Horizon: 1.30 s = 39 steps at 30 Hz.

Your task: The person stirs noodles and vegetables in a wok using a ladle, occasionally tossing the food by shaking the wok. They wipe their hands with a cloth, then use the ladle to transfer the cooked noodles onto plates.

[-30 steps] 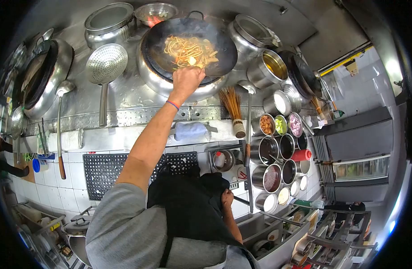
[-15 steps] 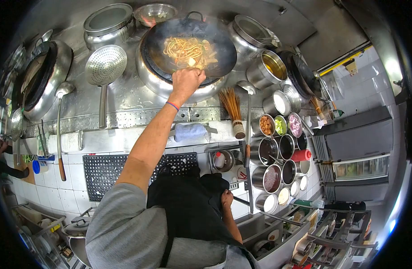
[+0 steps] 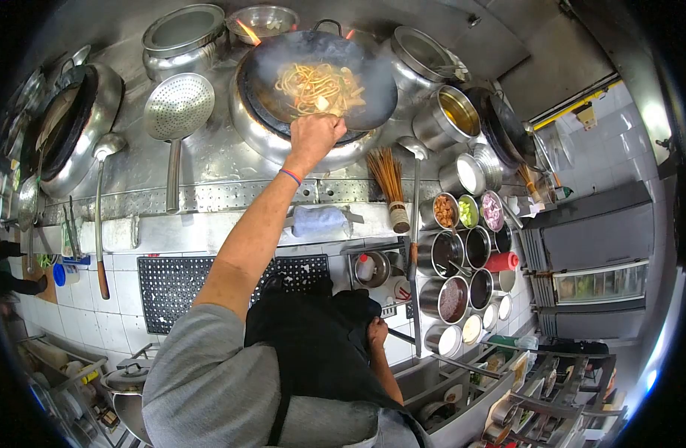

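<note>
A stainless steel worktop (image 3: 209,160) runs across the far side below a steel back wall (image 3: 447,19), white tiled floor (image 3: 82,299) lies near left beside a black perforated mat (image 3: 179,280), and daylight brightens white wall tiles (image 3: 604,142) at right.

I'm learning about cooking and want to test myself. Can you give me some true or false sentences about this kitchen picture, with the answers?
1. The left hand grips the near edge of the wok. True.
2. The wok holds soup only. False: it holds noodles.
3. The perforated skimmer lies left of the wok. True.
4. The right hand holds the ladle. False: it rests low against the dark apron, away from the ladle.
5. Round sauce and seasoning pots stand to the right. True.
</note>
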Each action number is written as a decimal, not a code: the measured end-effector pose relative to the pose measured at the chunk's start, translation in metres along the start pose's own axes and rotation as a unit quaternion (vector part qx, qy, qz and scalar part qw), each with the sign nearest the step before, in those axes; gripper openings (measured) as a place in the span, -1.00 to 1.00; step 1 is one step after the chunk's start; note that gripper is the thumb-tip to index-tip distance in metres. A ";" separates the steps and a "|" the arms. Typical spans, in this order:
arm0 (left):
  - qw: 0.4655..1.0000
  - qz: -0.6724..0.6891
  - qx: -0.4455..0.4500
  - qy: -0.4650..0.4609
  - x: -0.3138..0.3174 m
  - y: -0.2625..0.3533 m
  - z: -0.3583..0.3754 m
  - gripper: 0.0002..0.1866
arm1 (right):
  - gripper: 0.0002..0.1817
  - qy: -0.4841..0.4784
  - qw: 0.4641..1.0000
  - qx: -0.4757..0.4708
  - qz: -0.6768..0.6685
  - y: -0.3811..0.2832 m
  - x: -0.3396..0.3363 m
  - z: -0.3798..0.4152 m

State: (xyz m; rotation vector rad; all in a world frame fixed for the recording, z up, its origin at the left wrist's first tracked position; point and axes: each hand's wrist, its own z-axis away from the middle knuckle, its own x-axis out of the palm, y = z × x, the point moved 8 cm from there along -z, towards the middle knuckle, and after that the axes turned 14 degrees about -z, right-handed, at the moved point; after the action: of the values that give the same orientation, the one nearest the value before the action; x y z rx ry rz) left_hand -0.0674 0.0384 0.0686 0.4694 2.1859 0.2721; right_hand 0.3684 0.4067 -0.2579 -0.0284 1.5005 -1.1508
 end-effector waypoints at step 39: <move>1.000 -0.006 0.003 -0.017 0.000 0.001 0.000 -0.65 | -0.59 0.001 1.000 0.011 0.009 -0.007 -0.002 0.002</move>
State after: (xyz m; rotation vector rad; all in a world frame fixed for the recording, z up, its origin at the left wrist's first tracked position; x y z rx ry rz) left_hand -0.0671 0.0394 0.0695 0.4600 2.1569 0.2503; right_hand 0.3662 0.4030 -0.2520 0.0003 1.4860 -1.1539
